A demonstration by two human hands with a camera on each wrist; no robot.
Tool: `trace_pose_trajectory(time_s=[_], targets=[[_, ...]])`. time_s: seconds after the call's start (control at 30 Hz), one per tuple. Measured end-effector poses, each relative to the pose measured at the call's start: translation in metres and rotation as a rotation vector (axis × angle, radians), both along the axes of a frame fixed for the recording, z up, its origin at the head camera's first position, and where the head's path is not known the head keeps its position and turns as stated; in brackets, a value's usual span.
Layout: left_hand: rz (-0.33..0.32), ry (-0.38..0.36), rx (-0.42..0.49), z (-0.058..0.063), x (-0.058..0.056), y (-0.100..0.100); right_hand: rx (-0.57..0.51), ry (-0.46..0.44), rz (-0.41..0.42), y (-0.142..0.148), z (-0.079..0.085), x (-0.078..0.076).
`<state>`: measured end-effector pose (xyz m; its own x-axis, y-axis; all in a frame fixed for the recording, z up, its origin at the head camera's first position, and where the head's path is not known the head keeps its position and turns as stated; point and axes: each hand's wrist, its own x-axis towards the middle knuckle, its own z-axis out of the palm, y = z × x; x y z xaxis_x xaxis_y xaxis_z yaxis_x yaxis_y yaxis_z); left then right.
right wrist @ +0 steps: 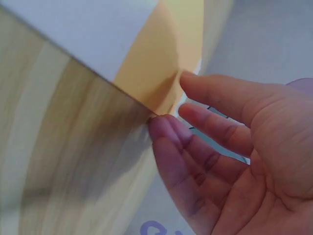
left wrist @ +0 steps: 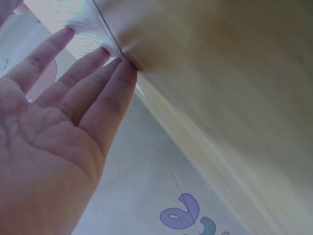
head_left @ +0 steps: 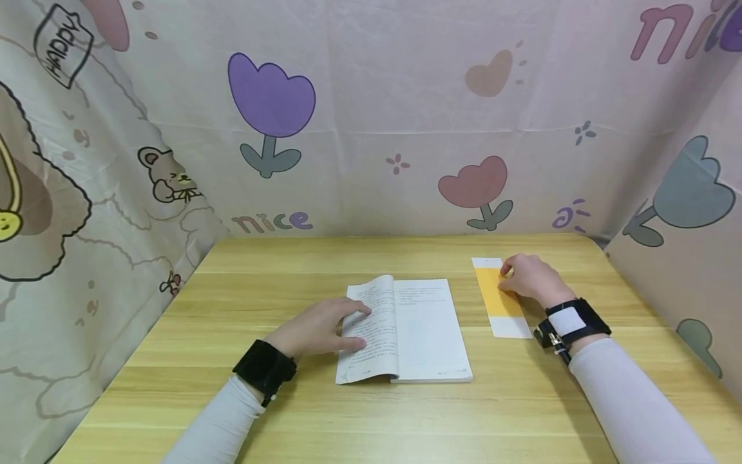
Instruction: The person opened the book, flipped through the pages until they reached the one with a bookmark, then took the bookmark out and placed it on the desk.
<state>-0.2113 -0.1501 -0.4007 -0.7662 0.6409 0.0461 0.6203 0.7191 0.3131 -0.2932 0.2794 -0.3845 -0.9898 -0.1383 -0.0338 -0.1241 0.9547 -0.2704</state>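
An open paperback book (head_left: 429, 335) lies on the table, with its left page (head_left: 379, 348) bowed up near the spine. My left hand (head_left: 315, 327) rests on that page's outer part, fingers extended; the left wrist view shows several fingertips (left wrist: 128, 68) along the paper's edge. Right of the book lies a card (head_left: 502, 303), yellow in the middle with white ends. My right hand (head_left: 534, 278) is at its right edge. In the right wrist view, the thumb is over the yellow part of the card (right wrist: 146, 63), while loosely bent fingers (right wrist: 168, 161) meet the edge, with a gap between.
Both hands work over a light wooden table (head_left: 278, 270). A patterned cloth (head_left: 371, 84) hangs behind the table and at both sides. Black bands with small devices circle the left wrist (head_left: 265, 370) and the right wrist (head_left: 574, 322).
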Motion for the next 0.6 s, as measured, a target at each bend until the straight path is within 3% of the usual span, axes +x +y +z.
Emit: trace_pose_trajectory(time_s=[0.23, 0.43, 0.6], targets=[[0.006, -0.010, 0.005, 0.001, 0.000, -0.001, 0.061, -0.023, 0.055, -0.011, 0.006, 0.010], [0.001, -0.008, 0.016, 0.000, 0.000, -0.002, 0.074, -0.034, 0.051, -0.013, 0.005, 0.013], [0.011, -0.066, 0.081, 0.003, 0.000, -0.008, 0.039, -0.037, 0.072, -0.007, 0.005, 0.012]])
